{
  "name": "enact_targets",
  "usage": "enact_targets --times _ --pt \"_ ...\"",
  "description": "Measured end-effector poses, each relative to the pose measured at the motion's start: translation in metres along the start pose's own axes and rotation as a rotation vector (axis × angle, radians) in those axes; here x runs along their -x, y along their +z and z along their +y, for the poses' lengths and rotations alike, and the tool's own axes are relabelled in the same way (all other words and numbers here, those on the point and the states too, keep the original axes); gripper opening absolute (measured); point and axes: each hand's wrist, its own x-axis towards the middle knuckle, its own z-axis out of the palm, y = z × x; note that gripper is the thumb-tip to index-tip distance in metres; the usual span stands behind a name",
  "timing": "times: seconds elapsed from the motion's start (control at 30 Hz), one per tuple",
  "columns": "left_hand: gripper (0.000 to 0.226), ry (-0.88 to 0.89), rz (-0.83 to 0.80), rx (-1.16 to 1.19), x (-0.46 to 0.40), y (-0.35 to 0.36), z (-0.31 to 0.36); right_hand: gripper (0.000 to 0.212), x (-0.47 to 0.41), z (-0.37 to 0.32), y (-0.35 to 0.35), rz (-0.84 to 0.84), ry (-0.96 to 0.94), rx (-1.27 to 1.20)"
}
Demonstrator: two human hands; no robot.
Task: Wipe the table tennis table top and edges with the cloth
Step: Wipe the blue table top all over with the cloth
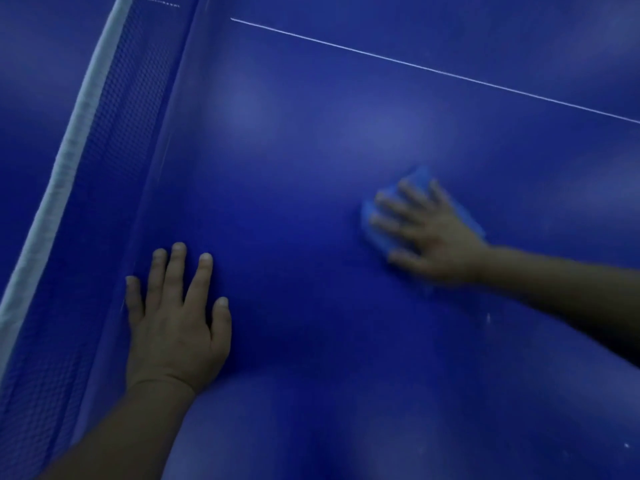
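Now, right hand (427, 230): fingers spread flat, pressing the blue cloth (372, 214) onto the worktop (311, 150).
Left hand (176, 320): flat, fingers straight, beside the net (114, 140).
Grip: none clamped.

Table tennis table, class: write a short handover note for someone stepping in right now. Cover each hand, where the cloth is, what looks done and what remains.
Left hand: flat on the table top, fingers straight, beside the net; it holds nothing.
Right hand: fingers spread, pressing the blue cloth onto the top; blurred.
Cloth: under the right hand, between the net and the white line.
Done: cannot tell which areas are wiped.
Left: white specks near the right forearm; no edges in view.
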Motion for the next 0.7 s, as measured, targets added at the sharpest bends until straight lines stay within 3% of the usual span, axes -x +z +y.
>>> enact_targets --times 0.1,0.13,0.2,0.3,0.4,0.47,0.5,0.57,0.7 --pt "0.069 -0.003 0.006 0.009 0.001 0.0 -0.001 0.073 -0.054 0.057 -0.011 0.009 0.683 -0.135" --pt "0.069 -0.004 0.006 0.013 0.001 0.0 -0.001 0.071 -0.068 0.06 -0.015 0.01 0.796 -0.177" --pt "0.069 -0.005 0.001 0.021 0.001 0.001 -0.001 0.069 -0.088 0.042 -0.02 -0.002 0.791 -0.185" --pt "0.069 0.0 0.005 0.029 0.001 0.001 -0.002 0.073 -0.077 -0.034 -0.01 -0.011 0.387 -0.098" --pt "0.069 -0.001 0.006 0.032 0.001 0.001 -0.002 0.058 0.0 -0.114 -0.002 0.012 -0.307 -0.097" --pt "0.07 -0.005 0.002 0.03 0.001 0.001 -0.002 0.055 0.039 -0.108 -0.004 -0.057 -0.613 -0.12" --pt "0.07 -0.006 0.003 0.031 0.001 0.001 -0.002 0.056 0.041 -0.086 -0.004 -0.059 -0.64 -0.104" --pt "0.07 -0.01 0.006 0.033 0.0 0.001 -0.002 0.061 0.022 -0.024 0.003 -0.026 -0.372 -0.021" --pt "0.07 -0.012 0.018 0.048 0.001 0.001 -0.002 0.073 -0.023 0.074 -0.01 0.017 0.752 -0.149"
